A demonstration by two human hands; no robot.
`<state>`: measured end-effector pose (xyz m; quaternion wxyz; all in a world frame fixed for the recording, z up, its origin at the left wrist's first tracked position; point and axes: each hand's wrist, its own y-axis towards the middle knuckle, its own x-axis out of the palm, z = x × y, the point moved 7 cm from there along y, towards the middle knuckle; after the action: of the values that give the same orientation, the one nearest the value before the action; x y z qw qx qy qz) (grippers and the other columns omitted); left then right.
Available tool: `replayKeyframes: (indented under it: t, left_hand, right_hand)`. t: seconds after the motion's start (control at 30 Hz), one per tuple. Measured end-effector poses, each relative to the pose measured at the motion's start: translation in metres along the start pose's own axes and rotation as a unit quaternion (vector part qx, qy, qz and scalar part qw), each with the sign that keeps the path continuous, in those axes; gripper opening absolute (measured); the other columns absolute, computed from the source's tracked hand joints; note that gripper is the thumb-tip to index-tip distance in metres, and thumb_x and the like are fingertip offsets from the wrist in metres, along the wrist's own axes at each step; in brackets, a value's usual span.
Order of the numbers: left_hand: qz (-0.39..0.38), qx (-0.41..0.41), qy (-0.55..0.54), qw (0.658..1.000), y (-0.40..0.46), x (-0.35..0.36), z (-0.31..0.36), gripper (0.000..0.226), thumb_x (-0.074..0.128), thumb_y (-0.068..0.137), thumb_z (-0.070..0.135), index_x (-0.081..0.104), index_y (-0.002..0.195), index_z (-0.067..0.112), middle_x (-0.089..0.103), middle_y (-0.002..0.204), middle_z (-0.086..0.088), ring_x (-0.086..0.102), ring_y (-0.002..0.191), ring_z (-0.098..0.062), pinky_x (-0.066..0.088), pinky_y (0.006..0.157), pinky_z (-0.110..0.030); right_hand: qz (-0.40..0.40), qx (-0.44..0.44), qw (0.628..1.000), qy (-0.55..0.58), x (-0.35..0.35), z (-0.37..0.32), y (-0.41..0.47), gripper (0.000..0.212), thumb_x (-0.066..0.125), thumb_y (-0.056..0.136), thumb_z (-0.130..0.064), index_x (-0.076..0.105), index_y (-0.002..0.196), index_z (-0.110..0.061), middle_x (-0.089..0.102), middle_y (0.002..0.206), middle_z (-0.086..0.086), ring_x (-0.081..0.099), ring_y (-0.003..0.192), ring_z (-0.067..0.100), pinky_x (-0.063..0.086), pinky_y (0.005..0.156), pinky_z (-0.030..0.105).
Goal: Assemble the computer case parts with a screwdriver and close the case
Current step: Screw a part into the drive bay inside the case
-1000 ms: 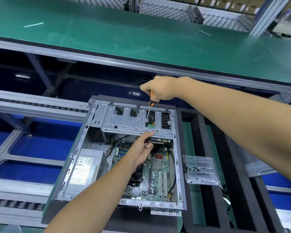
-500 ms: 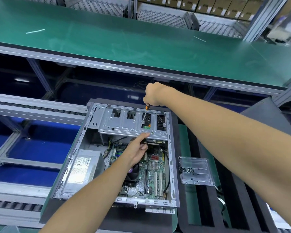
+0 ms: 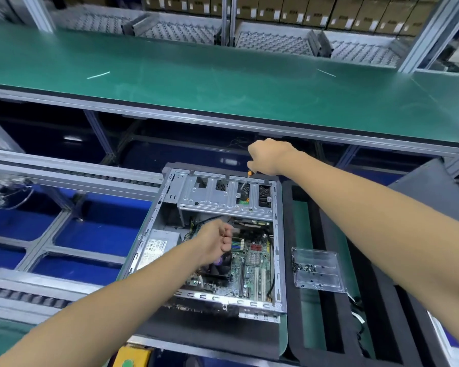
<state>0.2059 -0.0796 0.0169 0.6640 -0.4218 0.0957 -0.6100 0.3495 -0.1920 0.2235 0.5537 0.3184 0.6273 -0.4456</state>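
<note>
An open computer case [image 3: 278,250] lies flat in front of me, its motherboard [image 3: 252,263] and power supply [image 3: 154,247] exposed. A silver drive cage [image 3: 212,197] spans its far end. My right hand [image 3: 268,156] grips an orange-handled screwdriver [image 3: 245,181] above the cage, the tip pointing down into one of its openings. My left hand [image 3: 217,241] hovers over the motherboard just below the cage, fingers curled into a loose fist with nothing seen in it.
A clear plastic tray [image 3: 318,271] with several small screws lies right of the case on black foam strips [image 3: 329,300]. A green bench top [image 3: 223,83] runs across the far side. Roller rails [image 3: 64,173] and blue bins sit to the left. A dark panel [image 3: 421,186] leans far right.
My left hand has come off the drive cage's front edge, drawn back over the motherboard and curled its fingers. The right hand stays on the screwdriver at the cage.
</note>
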Motion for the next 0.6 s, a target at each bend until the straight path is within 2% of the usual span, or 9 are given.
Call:
replayKeyframes:
  t: [0.07, 0.2, 0.37, 0.47, 0.6]
  left_hand:
    - [-0.003, 0.028, 0.012, 1.000, -0.006, 0.002, 0.016, 0.027, 0.027, 0.095, -0.009, 0.052, 0.101, -0.001, 0.045, 0.075, -0.008, 0.033, 0.058, -0.014, 0.025, 0.042, -0.021]
    - [-0.019, 0.048, 0.047, 0.998, -0.010, 0.011, 0.038, 0.023, 0.038, 0.105, -0.004, 0.057, 0.118, -0.006, 0.061, 0.090, -0.010, 0.047, 0.065, -0.011, 0.035, 0.046, -0.020]
    - [-0.030, 0.057, 0.079, 0.995, -0.006, 0.018, 0.051, 0.023, 0.042, 0.108, 0.011, 0.050, 0.124, -0.005, 0.061, 0.083, -0.005, 0.043, 0.057, -0.006, 0.034, 0.044, -0.018]
    - [-0.033, 0.081, 0.076, 0.993, 0.000, 0.017, 0.058, 0.015, 0.046, 0.107, 0.019, 0.047, 0.114, 0.005, 0.059, 0.081, -0.004, 0.041, 0.056, -0.006, 0.032, 0.044, -0.017]
    - [-0.040, 0.098, 0.064, 0.992, 0.007, 0.017, 0.063, 0.020, 0.048, 0.106, 0.025, 0.054, 0.105, 0.006, 0.059, 0.073, 0.002, 0.040, 0.054, -0.004, 0.032, 0.043, -0.016]
  right_hand:
    - [0.010, 0.003, 1.000, 0.023, -0.003, 0.002, -0.004, 0.026, 0.053, 0.098, -0.035, 0.045, 0.078, -0.021, 0.054, 0.077, 0.000, 0.048, 0.065, 0.018, 0.032, 0.056, 0.032]
    - [0.024, 0.007, 0.997, 0.069, -0.011, 0.004, -0.009, 0.017, 0.059, 0.091, -0.033, 0.053, 0.081, -0.020, 0.061, 0.083, 0.002, 0.057, 0.075, 0.024, 0.038, 0.061, 0.033]
    - [0.021, 0.004, 0.994, 0.107, -0.017, 0.011, -0.013, 0.018, 0.063, 0.088, -0.033, 0.055, 0.080, -0.019, 0.062, 0.078, 0.001, 0.056, 0.072, 0.024, 0.039, 0.062, 0.034]
    - [0.014, 0.001, 0.990, 0.138, -0.016, 0.017, -0.015, 0.020, 0.065, 0.087, -0.033, 0.055, 0.077, -0.020, 0.060, 0.072, 0.000, 0.052, 0.065, 0.022, 0.037, 0.058, 0.032]
    - [0.006, -0.008, 0.980, 0.200, -0.012, 0.024, -0.015, 0.018, 0.068, 0.085, -0.033, 0.059, 0.077, -0.018, 0.060, 0.071, 0.000, 0.046, 0.059, 0.019, 0.035, 0.057, 0.032]
